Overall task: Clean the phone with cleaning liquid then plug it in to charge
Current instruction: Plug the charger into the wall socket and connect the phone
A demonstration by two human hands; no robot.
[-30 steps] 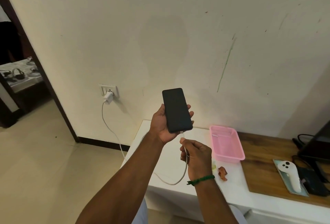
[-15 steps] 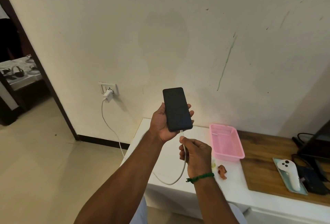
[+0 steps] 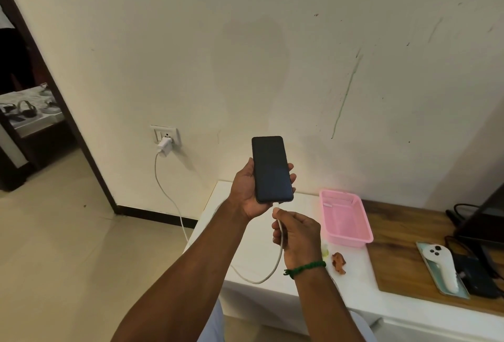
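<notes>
you're in a home: scuffed cream wall point(image 3: 272, 41) with a socket point(image 3: 165, 134), tiled floor point(image 3: 54, 259), a low white counter point(image 3: 245, 246), a doorway point(image 3: 27, 123) to another room.

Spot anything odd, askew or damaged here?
Minor only: a long green streak runs down the wall, and a crumpled brown scrap lies loose on the white table beside the pink basket. The phone, cable and charger look intact.

a black phone point(image 3: 272, 169) and a white cable point(image 3: 174, 205) are seen; a pink basket point(image 3: 345, 219), a green wristband point(image 3: 305, 268) and a brown wood-grain board point(image 3: 403, 246) are shown.
</notes>
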